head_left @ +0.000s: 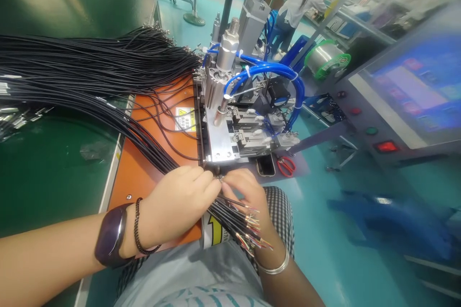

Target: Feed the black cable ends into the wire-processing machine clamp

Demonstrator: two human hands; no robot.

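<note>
A long bundle of black cables runs from the left across the orange machine base and passes under my left hand. Its stripped ends with thin coloured wires fan out below my right hand. My left hand is closed over the bundle, thumb and forefinger pinched at its right side. The fingertips of my right hand meet them in a pinch; a tiny piece between them is too small to make out. Both hands are just in front of the metal fixture of the machine.
More black cables lie across the back left. Blue air hoses loop over the machine. A phone and red-handled scissors lie right of it. A control panel, a solder spool and a person are farther off.
</note>
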